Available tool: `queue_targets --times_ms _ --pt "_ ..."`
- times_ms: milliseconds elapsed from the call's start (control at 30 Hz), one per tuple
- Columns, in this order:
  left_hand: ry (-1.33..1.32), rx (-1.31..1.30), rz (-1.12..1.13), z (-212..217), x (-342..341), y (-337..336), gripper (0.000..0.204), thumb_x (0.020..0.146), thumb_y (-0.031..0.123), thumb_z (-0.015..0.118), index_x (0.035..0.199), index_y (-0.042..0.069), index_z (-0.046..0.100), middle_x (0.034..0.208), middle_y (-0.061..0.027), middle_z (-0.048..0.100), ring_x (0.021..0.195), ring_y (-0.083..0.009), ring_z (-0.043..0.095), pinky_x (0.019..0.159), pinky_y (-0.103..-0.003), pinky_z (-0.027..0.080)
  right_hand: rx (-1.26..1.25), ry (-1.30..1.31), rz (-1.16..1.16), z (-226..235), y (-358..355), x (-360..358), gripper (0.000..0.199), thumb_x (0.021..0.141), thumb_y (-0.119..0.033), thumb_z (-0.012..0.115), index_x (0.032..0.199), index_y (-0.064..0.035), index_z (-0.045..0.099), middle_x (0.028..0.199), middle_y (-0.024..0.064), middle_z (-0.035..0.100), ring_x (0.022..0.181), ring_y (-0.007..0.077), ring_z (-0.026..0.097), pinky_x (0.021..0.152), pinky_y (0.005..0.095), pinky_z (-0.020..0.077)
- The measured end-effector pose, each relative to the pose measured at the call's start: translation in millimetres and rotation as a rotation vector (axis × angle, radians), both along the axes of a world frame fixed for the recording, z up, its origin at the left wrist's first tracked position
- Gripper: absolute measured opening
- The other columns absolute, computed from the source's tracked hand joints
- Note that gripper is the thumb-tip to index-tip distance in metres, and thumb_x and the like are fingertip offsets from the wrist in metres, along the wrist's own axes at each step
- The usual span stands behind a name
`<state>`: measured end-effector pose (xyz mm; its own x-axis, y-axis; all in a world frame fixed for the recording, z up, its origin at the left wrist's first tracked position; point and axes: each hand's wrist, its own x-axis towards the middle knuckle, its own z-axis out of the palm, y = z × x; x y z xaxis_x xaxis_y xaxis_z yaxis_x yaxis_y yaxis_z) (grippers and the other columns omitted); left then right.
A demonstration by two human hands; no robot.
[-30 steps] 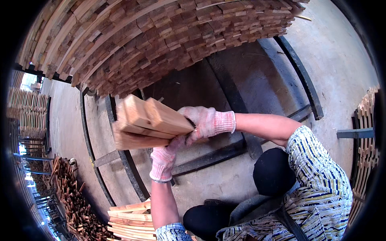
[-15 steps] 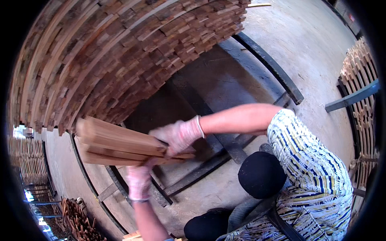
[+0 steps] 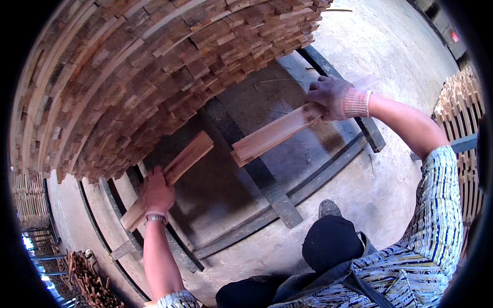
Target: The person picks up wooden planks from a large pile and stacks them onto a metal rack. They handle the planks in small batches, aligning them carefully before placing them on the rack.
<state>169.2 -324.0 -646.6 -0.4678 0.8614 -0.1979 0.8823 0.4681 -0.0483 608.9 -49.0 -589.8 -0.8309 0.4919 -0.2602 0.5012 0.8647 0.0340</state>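
Observation:
In a pale pinkish work glove, my left hand [image 3: 156,191] is closed around a short bundle of wooden slats [image 3: 190,154]. That bundle slants across the lower part of the dark metal frame [image 3: 262,182], close to the big stack's base. Farther right, my right hand [image 3: 333,96], also gloved, grips the end of a second bundle of wooden slats [image 3: 275,133], whose free end points left. Both bundles are held over the frame, apart from each other. How many slats each holds is hard to tell. Over both hands' far side rises a tall stack of wooden slats [image 3: 169,72].
Dark beams of the frame curve toward the right [image 3: 372,136] and lower left [image 3: 113,256]. Another slat stack [image 3: 459,102] stands at the far right beside a blue-grey bar [image 3: 465,143]. Reddish-brown sticks [image 3: 90,277] are piled at the lower left. My shoe [image 3: 328,208] stands on the concrete.
Both hands were together on one thick bundle at the left. It is now split in two, my right hand having moved right and away with its part, my left hand slightly left.

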Motion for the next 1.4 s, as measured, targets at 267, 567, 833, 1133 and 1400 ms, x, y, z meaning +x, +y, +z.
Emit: queue_targets --times_ms 267,567,833,1133,1400 --pt "0.143 -0.061 0.055 -86.1 0.8 64.9 0.053 0.079 0.012 0.068 0.13 0.013 0.051 0.123 -0.0183 0.058 0.12 -0.0398 0.056 0.101 -0.052 0.044 -0.144 -0.071 -0.138 -35.1 -2.7 32.1 0.038 0.082 -0.033 0.073 0.114 -0.0154 0.066 0.109 0.0159 0.062 0.105 0.0357 0.063 0.088 0.0476 0.0537" --pt "0.126 -0.125 0.008 -107.0 -10.9 77.8 0.06 0.077 0.013 0.071 0.133 0.013 0.049 0.124 -0.018 0.056 0.119 -0.0397 0.056 0.102 -0.051 0.046 0.039 0.14 -0.032 -88.6 62.2 8.0 0.031 0.086 -0.037 0.068 0.109 -0.0165 0.069 0.106 0.0148 0.065 0.1 0.0368 0.065 0.082 0.0502 0.054" --pt "0.161 -0.094 0.007 -112.8 -37.8 68.2 0.064 0.08 0.016 0.072 0.137 0.008 0.046 0.127 -0.0235 0.056 0.118 -0.0457 0.056 0.101 -0.054 0.046 0.137 0.045 -0.009 -119.5 97.9 -61.9 0.038 0.087 -0.037 0.068 0.12 -0.0179 0.066 0.106 0.0131 0.062 0.105 0.0343 0.062 0.086 0.0479 0.0537" --pt "0.061 -0.046 -0.077 -118.5 -45.1 64.3 0.055 0.082 0.011 0.067 0.133 0.004 0.047 0.123 -0.0246 0.057 0.116 -0.0448 0.056 0.099 -0.054 0.046 0.085 -0.022 0.13 -160.2 125.4 -117.8 0.032 0.09 -0.035 0.065 0.119 -0.0212 0.069 0.114 0.0095 0.071 0.11 0.0331 0.067 0.09 0.0487 0.0546" --pt "0.116 -0.2 -0.042 -114.5 -26.3 94.0 0.06 0.088 0.022 0.067 0.14 0.003 0.043 0.13 -0.0232 0.054 0.125 -0.042 0.051 0.106 -0.051 0.043 -0.068 -0.048 -0.144 -136.1 139.1 -101.3 0.037 0.09 -0.047 0.063 0.115 -0.0206 0.073 0.118 0.0066 0.07 0.116 0.03 0.064 0.095 0.0497 0.0523"
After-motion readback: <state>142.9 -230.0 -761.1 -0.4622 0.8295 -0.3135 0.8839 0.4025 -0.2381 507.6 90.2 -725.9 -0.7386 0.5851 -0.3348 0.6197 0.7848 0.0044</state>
